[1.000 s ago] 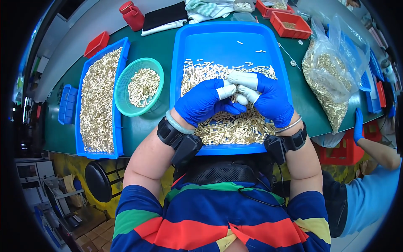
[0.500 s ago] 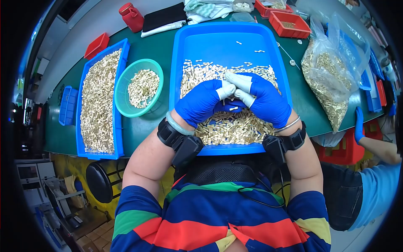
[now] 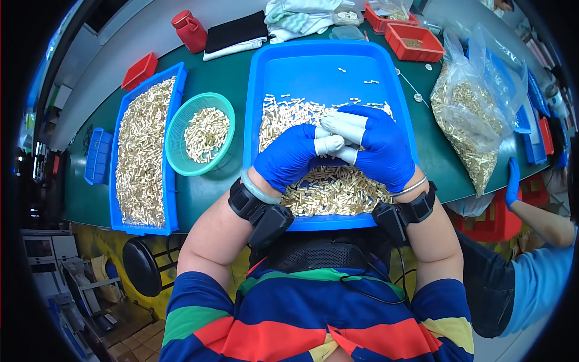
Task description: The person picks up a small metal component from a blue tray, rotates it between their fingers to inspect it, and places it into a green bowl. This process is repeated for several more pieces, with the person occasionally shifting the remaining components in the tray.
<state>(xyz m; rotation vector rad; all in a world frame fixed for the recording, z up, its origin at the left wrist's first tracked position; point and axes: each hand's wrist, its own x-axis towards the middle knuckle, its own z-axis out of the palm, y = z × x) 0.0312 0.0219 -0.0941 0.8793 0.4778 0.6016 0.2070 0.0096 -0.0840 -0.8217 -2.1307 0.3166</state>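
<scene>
My left hand (image 3: pixel 286 155) and my right hand (image 3: pixel 385 151) meet over a large blue tray (image 3: pixel 325 69). Both wear blue gloves with white covers on some fingertips. The fingers are bent together, tip against tip, and whatever they pinch is hidden between them. Under and around the hands, small pale brass-coloured metal pieces (image 3: pixel 338 196) with narrow waists lie heaped in the tray. A few single ones are scattered toward its far end.
Left of the tray stand a green plastic basket (image 3: pixel 171 142) and a long blue tray (image 3: pixel 174 199), both holding similar pieces. A clear bag (image 3: pixel 467 127) of pieces leans at the right. Red bins (image 3: pixel 416 54) and a red jug (image 3: pixel 189 31) line the back. Another person's gloved hand (image 3: pixel 512 181) shows far right.
My fingertips have drawn closer together, and the right-hand fingers now lie over the left ones. A loose piece seen below them is now covered. The whole view has shifted slightly.
</scene>
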